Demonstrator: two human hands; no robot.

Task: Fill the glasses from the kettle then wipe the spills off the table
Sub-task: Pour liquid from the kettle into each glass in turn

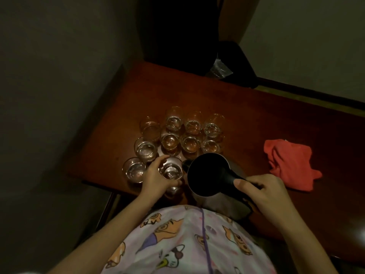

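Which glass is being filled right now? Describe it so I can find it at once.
On the wooden table, find the cluster of glasses left of the red cloth. The glass is at the near edge, beside the kettle. Unlike the others, the left hand has its fingers around it.

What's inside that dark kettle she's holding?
The kettle shows only a dark opening; any water inside cannot be seen. The right hand grips its handle, covering part of it.

A dark reddish-brown wooden table runs from the centre to the right edge of the frame. On it, left of centre, stands a cluster of small clear glasses, and at the right lies a crumpled red cloth.
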